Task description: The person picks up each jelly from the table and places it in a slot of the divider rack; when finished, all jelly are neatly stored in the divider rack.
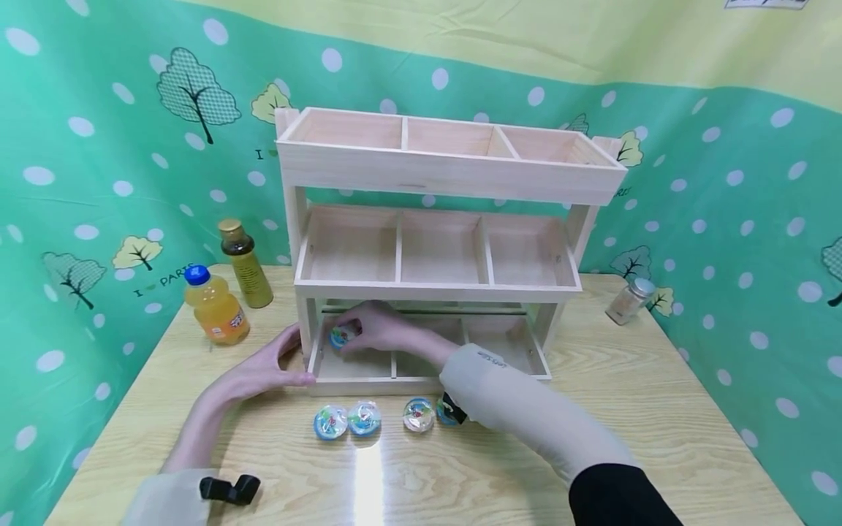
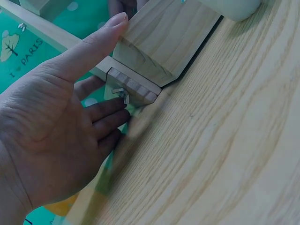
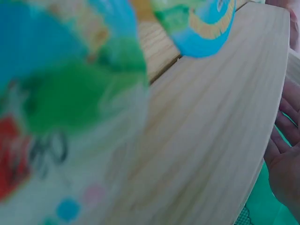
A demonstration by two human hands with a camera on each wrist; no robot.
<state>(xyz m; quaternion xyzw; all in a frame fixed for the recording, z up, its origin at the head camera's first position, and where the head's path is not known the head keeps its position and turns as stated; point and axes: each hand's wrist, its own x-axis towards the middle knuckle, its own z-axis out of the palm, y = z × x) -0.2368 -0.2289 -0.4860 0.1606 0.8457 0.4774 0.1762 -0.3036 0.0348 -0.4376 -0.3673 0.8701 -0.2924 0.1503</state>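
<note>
A pale wooden three-tier rack [image 1: 454, 175] stands on the table, each tray split by dividers. My right hand [image 1: 378, 326] reaches into the left compartment of its bottom tray [image 1: 421, 358] and pinches a small round blue-and-clear plastic pack [image 1: 340, 336] there. My left hand [image 1: 272, 367] is at the left end of that tray, thumb by the front corner; in the left wrist view its fingers [image 2: 110, 115] lie relaxed beside a wing nut [image 2: 123, 95]. Several similar round packs [image 1: 365, 418] lie in front of the rack, one partly under my right sleeve. In the right wrist view a pack [image 3: 70, 93] looms blurred.
To the left of the rack stand an orange drink bottle [image 1: 220, 310] with a blue cap and a green bottle [image 1: 246, 267]. A small jar [image 1: 629, 301] stands to the right. A green dotted curtain [image 1: 99, 197] surrounds the wooden table [image 1: 658, 416].
</note>
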